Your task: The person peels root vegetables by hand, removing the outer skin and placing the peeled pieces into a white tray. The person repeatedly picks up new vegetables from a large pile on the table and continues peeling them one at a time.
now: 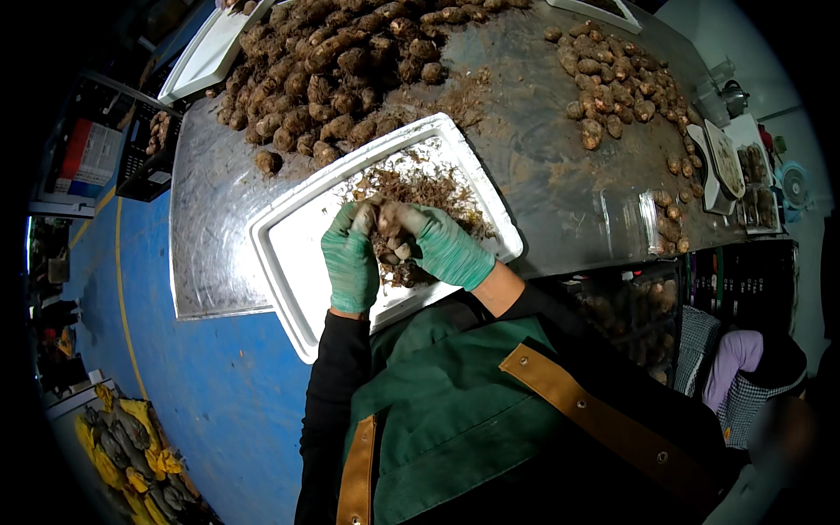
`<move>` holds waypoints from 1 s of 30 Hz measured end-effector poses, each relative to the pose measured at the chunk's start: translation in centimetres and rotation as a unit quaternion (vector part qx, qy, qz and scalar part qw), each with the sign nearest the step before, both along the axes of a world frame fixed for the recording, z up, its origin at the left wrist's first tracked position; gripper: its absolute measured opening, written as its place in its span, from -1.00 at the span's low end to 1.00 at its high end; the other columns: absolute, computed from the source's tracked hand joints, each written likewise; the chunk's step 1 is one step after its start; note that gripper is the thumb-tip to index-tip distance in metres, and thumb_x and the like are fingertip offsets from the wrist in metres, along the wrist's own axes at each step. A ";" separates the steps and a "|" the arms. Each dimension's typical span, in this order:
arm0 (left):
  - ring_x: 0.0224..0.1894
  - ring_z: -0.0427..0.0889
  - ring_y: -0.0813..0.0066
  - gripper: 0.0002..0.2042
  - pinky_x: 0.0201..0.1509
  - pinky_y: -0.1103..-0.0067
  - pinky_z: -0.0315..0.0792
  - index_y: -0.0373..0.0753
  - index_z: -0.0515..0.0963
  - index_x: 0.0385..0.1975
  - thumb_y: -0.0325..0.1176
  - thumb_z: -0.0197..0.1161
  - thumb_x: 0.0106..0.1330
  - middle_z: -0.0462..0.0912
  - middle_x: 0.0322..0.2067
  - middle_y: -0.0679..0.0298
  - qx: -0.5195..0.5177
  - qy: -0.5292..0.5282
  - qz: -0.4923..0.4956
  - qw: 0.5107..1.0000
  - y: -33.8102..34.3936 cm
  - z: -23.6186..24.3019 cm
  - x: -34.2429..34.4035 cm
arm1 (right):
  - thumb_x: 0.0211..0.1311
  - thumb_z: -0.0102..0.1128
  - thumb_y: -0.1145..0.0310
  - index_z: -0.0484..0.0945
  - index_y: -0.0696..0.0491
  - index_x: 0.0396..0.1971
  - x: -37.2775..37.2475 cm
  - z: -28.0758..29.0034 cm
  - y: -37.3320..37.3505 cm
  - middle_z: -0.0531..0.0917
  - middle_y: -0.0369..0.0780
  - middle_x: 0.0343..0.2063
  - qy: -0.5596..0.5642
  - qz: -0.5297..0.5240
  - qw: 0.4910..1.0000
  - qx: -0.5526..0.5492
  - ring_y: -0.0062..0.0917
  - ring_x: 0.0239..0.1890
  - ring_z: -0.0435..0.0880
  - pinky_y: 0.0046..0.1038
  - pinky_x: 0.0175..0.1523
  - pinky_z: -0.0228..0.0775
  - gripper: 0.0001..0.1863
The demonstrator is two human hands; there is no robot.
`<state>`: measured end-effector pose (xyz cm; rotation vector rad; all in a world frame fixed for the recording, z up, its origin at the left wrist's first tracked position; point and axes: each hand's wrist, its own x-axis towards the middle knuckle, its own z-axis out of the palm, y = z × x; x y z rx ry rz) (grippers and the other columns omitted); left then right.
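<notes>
A green apron [464, 398] lies nearest; left hand [350, 262] and right hand [451, 248] clamp a brown, blurred, rounded tuber [398, 219]

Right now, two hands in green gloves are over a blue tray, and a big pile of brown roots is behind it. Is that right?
Not quite: the tray is white, not blue, as the head view shows. The green-gloved left hand and right hand are over it, with the big root pile behind.
</notes>
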<state>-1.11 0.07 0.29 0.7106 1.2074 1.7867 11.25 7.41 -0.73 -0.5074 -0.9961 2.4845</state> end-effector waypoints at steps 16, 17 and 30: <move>-0.28 0.53 0.57 -0.70 -0.19 0.65 0.43 -0.36 0.50 -0.14 -0.25 0.13 0.28 0.59 -0.32 0.25 -0.039 0.163 0.010 0.986 -0.6 0.6 0.1 | 0.27 0.01 0.11 0.51 0.08 -0.24 -0.6 -0.6 -1.3 0.56 -0.36 -0.45 -0.064 -0.050 0.995 -0.055 -0.73 -0.59 0.50 -0.70 -0.51 0.35 -0.68; -0.31 0.53 0.58 -0.71 -0.22 0.66 0.42 -0.36 0.50 -0.16 -0.25 0.12 0.28 0.60 -0.35 0.27 -0.051 0.167 0.023 0.984 -0.5 0.2 -0.1 | 0.27 0.01 0.11 0.50 0.08 -0.24 -0.7 -0.7 -1.8 0.56 -0.36 -0.47 -0.067 -0.058 0.994 -0.063 -0.73 -0.59 0.50 -0.70 -0.52 0.35 -0.68; -0.17 0.51 0.50 -0.66 -0.03 0.59 0.38 -0.38 0.49 -0.12 -0.22 0.12 0.28 0.57 -0.21 0.19 -0.033 -0.008 -0.055 0.998 -0.8 -0.4 -1.3 | 0.26 0.04 0.18 0.47 0.15 -0.27 -0.5 0.2 -1.3 0.53 -0.32 -0.51 -0.062 -0.075 0.995 -0.019 -0.72 -0.58 0.50 -0.66 -0.46 0.41 -0.70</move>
